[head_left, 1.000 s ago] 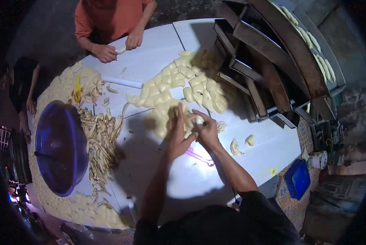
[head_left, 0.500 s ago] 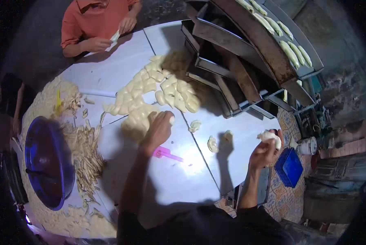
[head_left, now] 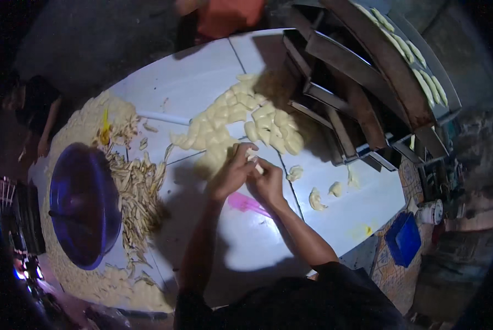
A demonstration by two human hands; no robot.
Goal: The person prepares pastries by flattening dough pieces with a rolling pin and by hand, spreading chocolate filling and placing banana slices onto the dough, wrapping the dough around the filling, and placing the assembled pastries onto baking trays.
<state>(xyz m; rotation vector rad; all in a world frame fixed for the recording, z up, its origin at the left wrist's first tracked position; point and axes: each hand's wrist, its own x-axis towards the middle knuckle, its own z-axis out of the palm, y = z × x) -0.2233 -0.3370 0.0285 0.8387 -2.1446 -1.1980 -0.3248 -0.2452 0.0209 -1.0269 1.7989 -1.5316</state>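
Note:
My left hand (head_left: pixel 232 173) and my right hand (head_left: pixel 267 179) meet at the middle of the table, fingers closed round a small pale dough piece (head_left: pixel 251 155). Just beyond them lies a spread of plump cream dough pieces (head_left: pixel 216 115). Beneath my wrists is a pink plastic tool (head_left: pixel 246 204), partly hidden. Several separate lumps of dough (head_left: pixel 317 199) lie to the right of my hands on the white tiled table (head_left: pixel 329 225).
Stacked dark metal trays (head_left: pixel 356 99), long dough pieces on top, fill the back right. At left are a purple basin (head_left: pixel 81 203), tan strips (head_left: pixel 139 203) and a yellow tool (head_left: pixel 105 124). People stand at back (head_left: pixel 224 16) and left (head_left: pixel 37 99). A blue crate (head_left: pixel 403 239) sits right.
My right hand has swung from the far right back beside my left hand. Another lump now lies at the right. The co-worker opposite has shifted back from the table edge.

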